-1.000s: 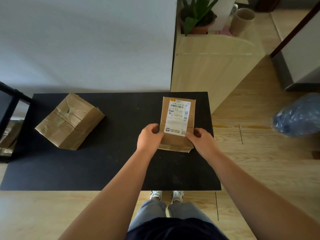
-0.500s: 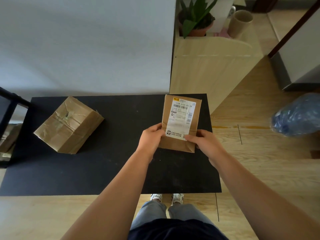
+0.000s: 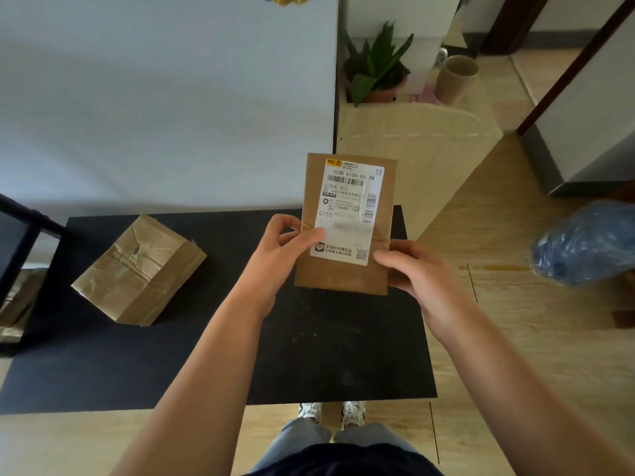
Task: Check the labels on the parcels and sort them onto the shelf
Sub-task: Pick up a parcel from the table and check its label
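A flat brown parcel is held up above the black table, tilted toward me with its white shipping label facing up. My left hand grips its left edge, thumb resting on the label. My right hand holds the lower right edge. A second, crumpled brown parcel wrapped in tape lies on the table's left side, apart from both hands.
A black metal frame stands at the far left with more cardboard under it. A light wooden cabinet behind the table carries a potted plant and a cardboard tube. A blue plastic bag sits at the right.
Both hands have lifted the flat parcel off the table and tilted its label toward me. The left thumb has slid onto the label. The crumpled parcel stayed put.
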The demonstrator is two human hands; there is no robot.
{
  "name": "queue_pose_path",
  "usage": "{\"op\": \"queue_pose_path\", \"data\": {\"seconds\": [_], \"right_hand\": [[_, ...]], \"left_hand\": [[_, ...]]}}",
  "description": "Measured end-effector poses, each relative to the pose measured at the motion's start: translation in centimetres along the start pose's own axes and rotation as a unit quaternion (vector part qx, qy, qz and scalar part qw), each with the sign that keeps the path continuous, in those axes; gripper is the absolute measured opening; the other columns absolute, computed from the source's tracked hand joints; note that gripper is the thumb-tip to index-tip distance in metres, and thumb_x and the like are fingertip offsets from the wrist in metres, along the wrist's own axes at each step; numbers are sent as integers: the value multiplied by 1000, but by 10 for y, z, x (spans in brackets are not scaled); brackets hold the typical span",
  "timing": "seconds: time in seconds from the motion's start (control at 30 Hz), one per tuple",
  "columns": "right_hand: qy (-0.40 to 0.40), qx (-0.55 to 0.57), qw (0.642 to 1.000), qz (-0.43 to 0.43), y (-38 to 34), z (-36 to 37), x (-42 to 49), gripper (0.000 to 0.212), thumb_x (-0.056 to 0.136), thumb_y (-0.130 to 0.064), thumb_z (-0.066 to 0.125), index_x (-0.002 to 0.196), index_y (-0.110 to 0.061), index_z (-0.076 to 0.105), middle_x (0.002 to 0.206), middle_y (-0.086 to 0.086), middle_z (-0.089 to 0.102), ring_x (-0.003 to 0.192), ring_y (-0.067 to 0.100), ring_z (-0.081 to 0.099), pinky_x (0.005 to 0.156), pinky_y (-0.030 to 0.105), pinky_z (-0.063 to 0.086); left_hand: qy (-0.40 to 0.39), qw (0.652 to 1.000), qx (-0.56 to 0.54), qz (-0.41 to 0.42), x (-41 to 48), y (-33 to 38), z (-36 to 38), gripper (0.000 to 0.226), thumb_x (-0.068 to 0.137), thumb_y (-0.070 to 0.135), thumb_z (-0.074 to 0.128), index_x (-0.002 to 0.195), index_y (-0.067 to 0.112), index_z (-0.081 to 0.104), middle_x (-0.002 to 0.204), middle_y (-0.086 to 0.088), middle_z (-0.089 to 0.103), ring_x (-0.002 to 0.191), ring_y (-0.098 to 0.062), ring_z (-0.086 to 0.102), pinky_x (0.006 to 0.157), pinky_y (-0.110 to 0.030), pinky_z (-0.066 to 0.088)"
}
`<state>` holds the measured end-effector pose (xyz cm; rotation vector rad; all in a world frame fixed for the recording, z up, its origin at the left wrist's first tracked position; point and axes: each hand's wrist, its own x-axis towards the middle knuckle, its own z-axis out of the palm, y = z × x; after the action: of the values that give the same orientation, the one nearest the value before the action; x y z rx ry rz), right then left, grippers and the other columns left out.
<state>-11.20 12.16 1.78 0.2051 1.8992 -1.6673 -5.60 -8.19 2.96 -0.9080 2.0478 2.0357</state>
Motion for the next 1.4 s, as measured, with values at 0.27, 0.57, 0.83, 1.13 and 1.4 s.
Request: {"op": "queue_pose_path", "data": {"seconds": [0.27, 0.57, 0.83, 1.13, 1.4], "right_hand": [[-27, 5, 996, -79, -27, -11, -24, 29, 87, -11, 71, 115, -20, 68, 107, 0, 80, 105, 17, 74, 105, 45, 50], [-84, 107, 981, -139, -43, -17, -37, 54, 67, -33, 78, 113, -9, 62, 104, 3, 78, 100, 14, 74, 89, 29, 51], [-94, 132, 975, -151, -51, -20, -40, 87, 49, -50, 93, 119, -9, 62, 110, 6, 78, 99, 17, 74, 79, 21, 57], [-46, 108, 987, -113, -42, -8, -50, 75, 75, -55, 74, 133, -9, 61, 122, 10, 75, 120, 34, 66, 104, 48, 48], [-54, 97, 989, -96, -36, -7, -53, 74, 75, -60, 69, 131, -13, 62, 124, 9, 74, 121, 32, 65, 112, 56, 41]], "left_hand": [[-17, 993, -71, 90, -14, 16, -16, 55, 63, 45, 80, 108, 20, 61, 113, -7, 75, 113, -25, 69, 109, -54, 43], [-91, 985, -88, 121, -24, 27, -29, 89, 61, 41, 87, 139, 16, 54, 126, -7, 71, 120, -27, 66, 110, -53, 43], [-99, 982, -88, 136, -32, 36, -27, 102, 51, 56, 91, 138, 16, 55, 127, -8, 71, 120, -28, 65, 109, -53, 44], [-73, 988, -107, 78, -44, 41, -18, 85, 67, 60, 78, 133, 12, 58, 124, -11, 72, 119, -35, 65, 110, -59, 41], [-69, 991, -105, 46, -49, 39, -12, 80, 69, 65, 68, 133, 17, 61, 124, -8, 73, 120, -33, 65, 111, -57, 40]]}}
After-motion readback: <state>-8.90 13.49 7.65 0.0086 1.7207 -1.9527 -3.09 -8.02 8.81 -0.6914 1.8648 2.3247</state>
